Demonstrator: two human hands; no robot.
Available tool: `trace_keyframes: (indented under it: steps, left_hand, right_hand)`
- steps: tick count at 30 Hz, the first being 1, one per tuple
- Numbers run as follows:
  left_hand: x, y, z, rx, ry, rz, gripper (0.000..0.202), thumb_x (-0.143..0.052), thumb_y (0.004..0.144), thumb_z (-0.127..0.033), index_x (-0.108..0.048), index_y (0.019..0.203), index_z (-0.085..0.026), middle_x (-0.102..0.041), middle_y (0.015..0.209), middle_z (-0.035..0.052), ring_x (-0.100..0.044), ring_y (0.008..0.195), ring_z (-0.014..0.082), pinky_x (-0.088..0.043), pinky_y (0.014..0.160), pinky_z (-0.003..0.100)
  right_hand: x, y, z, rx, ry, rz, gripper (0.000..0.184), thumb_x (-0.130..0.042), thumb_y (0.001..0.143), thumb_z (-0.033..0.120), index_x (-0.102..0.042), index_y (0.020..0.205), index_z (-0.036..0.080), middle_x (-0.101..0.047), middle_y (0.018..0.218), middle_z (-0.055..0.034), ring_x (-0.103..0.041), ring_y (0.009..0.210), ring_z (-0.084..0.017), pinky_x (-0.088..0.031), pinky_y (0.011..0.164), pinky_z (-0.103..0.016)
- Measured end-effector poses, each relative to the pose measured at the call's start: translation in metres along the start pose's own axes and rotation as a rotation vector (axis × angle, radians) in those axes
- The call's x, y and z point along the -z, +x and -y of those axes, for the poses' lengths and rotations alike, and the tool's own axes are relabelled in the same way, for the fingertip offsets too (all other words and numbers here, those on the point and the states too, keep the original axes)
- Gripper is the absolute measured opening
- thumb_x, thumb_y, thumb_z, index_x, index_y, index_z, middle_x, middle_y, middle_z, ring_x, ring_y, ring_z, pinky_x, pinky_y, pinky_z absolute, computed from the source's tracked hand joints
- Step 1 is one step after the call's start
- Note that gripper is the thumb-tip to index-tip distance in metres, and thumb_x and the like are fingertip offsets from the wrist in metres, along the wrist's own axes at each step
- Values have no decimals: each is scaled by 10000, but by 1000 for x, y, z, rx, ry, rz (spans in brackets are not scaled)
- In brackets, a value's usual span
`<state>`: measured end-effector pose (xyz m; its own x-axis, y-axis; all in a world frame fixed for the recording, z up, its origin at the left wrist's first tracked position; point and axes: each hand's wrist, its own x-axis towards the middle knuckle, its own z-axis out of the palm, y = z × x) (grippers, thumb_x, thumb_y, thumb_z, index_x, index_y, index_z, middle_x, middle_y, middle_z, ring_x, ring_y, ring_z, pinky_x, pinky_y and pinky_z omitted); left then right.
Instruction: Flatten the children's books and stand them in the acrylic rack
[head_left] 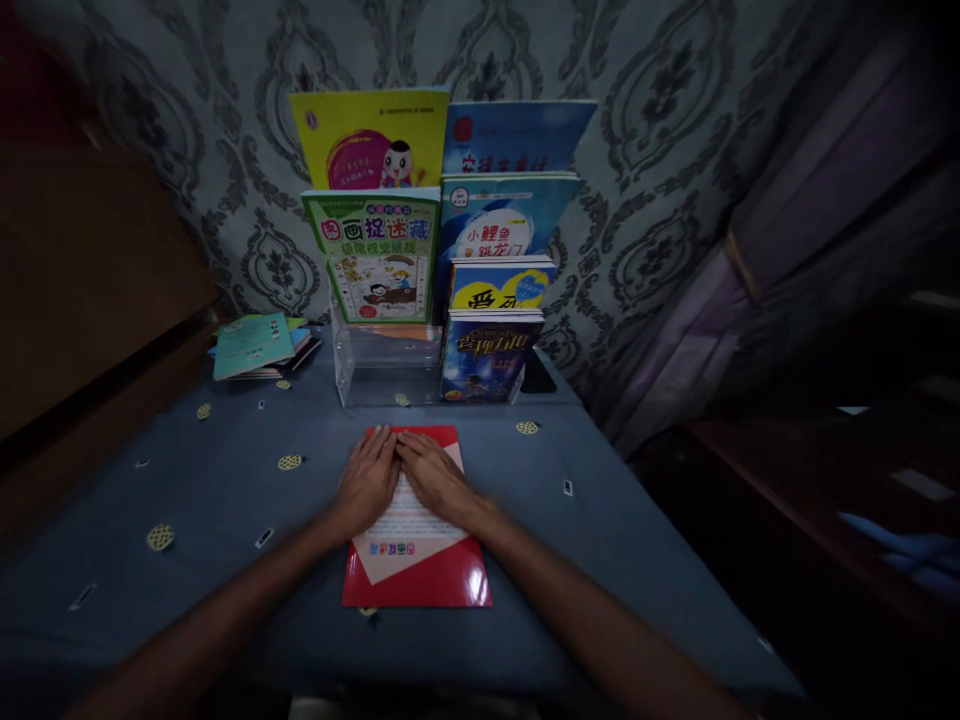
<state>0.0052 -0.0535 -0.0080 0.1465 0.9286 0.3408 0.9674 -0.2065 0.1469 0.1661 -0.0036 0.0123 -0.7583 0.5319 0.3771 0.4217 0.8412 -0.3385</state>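
Observation:
A thin red book [416,585] with a pale printed panel lies flat on the cloth-covered table, its short edge towards me. My left hand [370,472] rests palm down on its upper left part, fingers stretched out and pointing away. My right hand [433,475] lies flat on the upper right part, its fingertips close beside those of the left. Neither hand grips anything. Beyond the hands stands a clear acrylic book rack [386,385] holding a green picture book [382,260], a yellow book [367,135], a dark blue book [487,355] and several others.
A stack of books [253,345] sits at the table's back left. Behind the rack at the right lies a dark flat object [538,375]. Patterned wallpaper [667,110] closes off the back, a tied curtain [705,300] hangs at the right, and a brown panel [90,290] borders the left.

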Motion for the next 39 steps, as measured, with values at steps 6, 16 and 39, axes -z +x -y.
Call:
trace_keyframes:
  steps: [6, 16, 39]
  left_hand:
    - [1, -1, 2, -52, 38, -13, 474, -369, 979, -278, -477, 1406, -102, -491, 1484, 169, -416, 1414, 266, -336, 1164, 481]
    - [10, 0, 3, -52, 43, 62, 497, -330, 1003, -325, -463, 1418, -86, -449, 1512, 179, -392, 1429, 275, -341, 1165, 470]
    - [28, -1, 11, -184, -31, 173, 520, -297, 1023, -388, -446, 1460, -147, -403, 1551, 120, -337, 1461, 231, -271, 1195, 463]
  right_hand:
    - [0, -13, -18, -99, 3, -43, 437, -432, 986, 248, -534, 1392, 120, -531, 1453, -176, -435, 1404, -259, -366, 1172, -479]
    - [18, -31, -44, -275, -8, 20, 503, -374, 993, 297, -478, 1449, 112, -461, 1513, -164, -366, 1446, -257, -279, 1202, -499]
    - [24, -27, -35, -306, -34, 62, 520, -346, 985, 280, -485, 1434, 58, -456, 1509, -188, -364, 1447, -262, -287, 1194, -484]
